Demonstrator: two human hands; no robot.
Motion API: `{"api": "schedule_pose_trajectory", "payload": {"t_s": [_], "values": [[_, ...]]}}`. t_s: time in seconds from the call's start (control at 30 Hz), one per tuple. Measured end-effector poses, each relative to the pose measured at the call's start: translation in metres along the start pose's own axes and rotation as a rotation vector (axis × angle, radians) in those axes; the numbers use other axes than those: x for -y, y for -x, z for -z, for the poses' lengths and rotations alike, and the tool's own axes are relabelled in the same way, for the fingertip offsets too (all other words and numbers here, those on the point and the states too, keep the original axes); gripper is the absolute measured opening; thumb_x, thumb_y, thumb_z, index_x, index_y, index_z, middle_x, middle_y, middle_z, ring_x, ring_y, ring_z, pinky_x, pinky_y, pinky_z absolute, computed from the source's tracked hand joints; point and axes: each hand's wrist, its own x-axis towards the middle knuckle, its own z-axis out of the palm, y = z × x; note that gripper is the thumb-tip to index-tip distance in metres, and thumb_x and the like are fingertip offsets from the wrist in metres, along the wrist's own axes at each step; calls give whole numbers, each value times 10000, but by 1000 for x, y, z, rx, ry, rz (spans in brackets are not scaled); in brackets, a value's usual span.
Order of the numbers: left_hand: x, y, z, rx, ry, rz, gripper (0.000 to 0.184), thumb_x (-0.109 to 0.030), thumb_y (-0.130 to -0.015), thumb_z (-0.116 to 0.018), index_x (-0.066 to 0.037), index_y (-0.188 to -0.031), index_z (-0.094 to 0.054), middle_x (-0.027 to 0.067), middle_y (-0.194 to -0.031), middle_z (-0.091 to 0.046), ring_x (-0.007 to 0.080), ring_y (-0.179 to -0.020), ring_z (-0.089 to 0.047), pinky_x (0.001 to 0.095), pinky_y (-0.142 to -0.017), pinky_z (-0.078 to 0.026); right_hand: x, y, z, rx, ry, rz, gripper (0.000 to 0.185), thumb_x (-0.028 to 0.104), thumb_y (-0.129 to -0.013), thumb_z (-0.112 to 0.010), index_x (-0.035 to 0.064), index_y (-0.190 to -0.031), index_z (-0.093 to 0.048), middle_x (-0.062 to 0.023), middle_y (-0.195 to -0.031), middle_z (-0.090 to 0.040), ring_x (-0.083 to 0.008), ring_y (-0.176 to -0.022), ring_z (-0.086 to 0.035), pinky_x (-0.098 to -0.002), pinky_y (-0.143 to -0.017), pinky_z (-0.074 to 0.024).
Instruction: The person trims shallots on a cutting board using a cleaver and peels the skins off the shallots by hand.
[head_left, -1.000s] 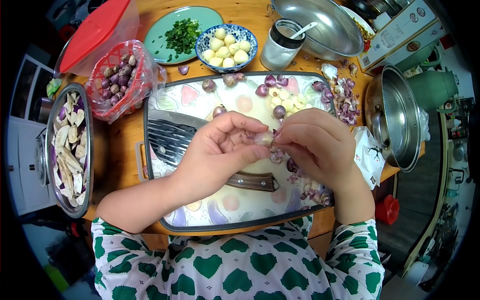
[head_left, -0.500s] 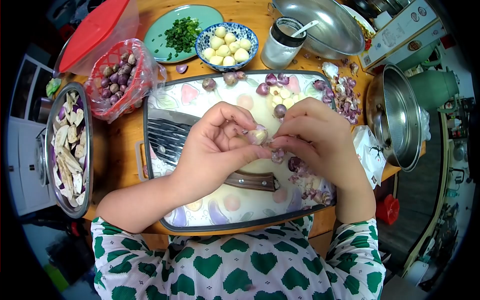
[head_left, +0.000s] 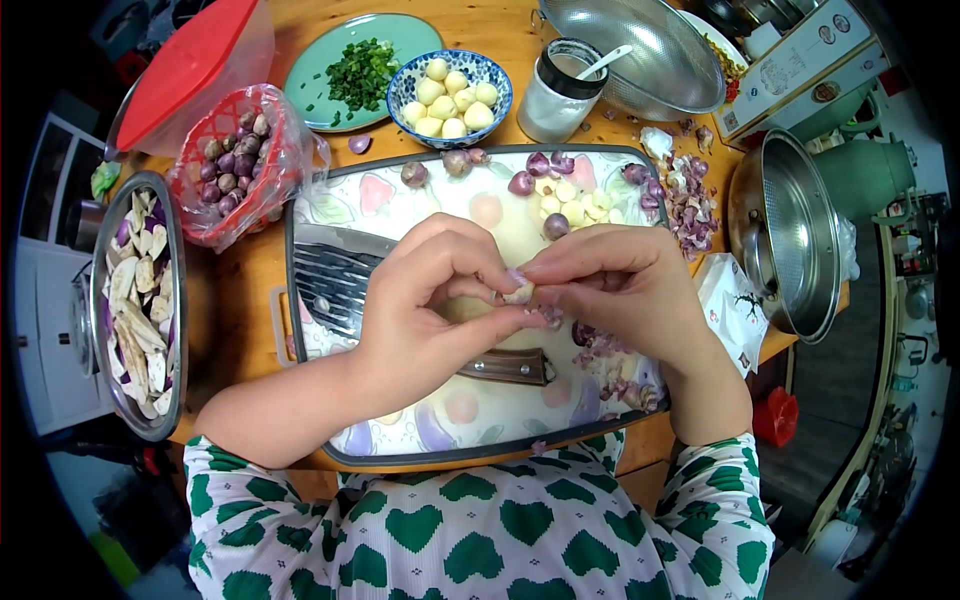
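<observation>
Presently: one small, pale-and-purple shallot bulb (head_left: 519, 291), above a white, patterned, dark-rimmed cutting board (head_left: 400, 432). Presumably light, firm, slick where bare; best held by its sides. Left hand (head_left: 432, 295): thumb and fingertips pinching it. Right hand (head_left: 625, 287): thumb and forefinger pinched against it. Versus earlier frame: bulb lower, more covered by fingertips.

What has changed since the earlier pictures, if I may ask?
The right hand has lowered, its fingertips moving left against the garlic clove in the left hand. A skin flake now lies by the cutting board's near edge. The cleaver and garlic bowl stayed put.
</observation>
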Motion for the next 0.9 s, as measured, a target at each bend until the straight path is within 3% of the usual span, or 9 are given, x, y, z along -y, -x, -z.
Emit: {"api": "schedule_pose_trajectory", "payload": {"t_s": [0.13,0.23,0.37,0.43,0.53,0.73,0.9], "values": [[-1,0,0,11,7,-23,250,125,-785,-739,31,-977,-610,99,-1079,-510,144,-972,-634,251,-831,-609,-1,1,1,16,43,68,206,-96,-822,-698,-17,-1008,-736,-80,-985,-705,-112,-853,-679,-227,-733,-561],[-2,1,-5,-40,77,45,312,143,-765,-747,-31,-950,-567,80,-1074,-511,111,-929,-598,221,-796,-552,0,2,1,-3,86,82,205,-105,-807,-697,-19,-990,-730,-77,-965,-700,-110,-839,-676,-225,-714,-556],[-3,1,-7,-31,95,85,317,160,-777,-723,-25,-967,-549,85,-1073,-506,113,-959,-598,225,-818,-563,-1,3,-4,-66,-20,21,164,-97,-785,-714,-18,-928,-705,-63,-903,-679,-112,-814,-674,-227,-691,-553],[-3,2,-6,-3,71,95,339,171,-791,-699,-24,-1006,-525,91,-1084,-507,117,-989,-602,228,-827,-560,-1,3,-6,-94,104,80,156,-87,-773,-723,-9,-904,-691,-55,-874,-666,-113,-800,-671,-229,-685,-552],[1,1,-9,-68,387,203,387,192,-811,-647,-33,-1071,-468,106,-1136,-517,130,-1039,-608,238,-854,-554,1,3,-8,-126,262,176,166,-80,-749,-730,3,-883,-679,-58,-855,-656,-118,-778,-668,-237,-678,-551],[4,3,-7,-50,482,232,451,214,-815,-597,-48,-1128,-405,133,-1209,-558,144,-1087,-617,250,-893,-538,1,4,-7,-151,394,231,191,-81,-711,-734,15,-858,-659,-70,-836,-650,-154,-740,-665,-260,-665,-549],[-1,3,-3,-70,505,300,311,101,-912,-549,-55,-1147,-417,147,-1224,-598,143,-1104,-615,256,-891,-527,6,2,-7,-153,501,194,199,-62,-732,-731,30,-894,-660,-69,-821,-645,-175,-729,-669,-281,-663,-542]]}}
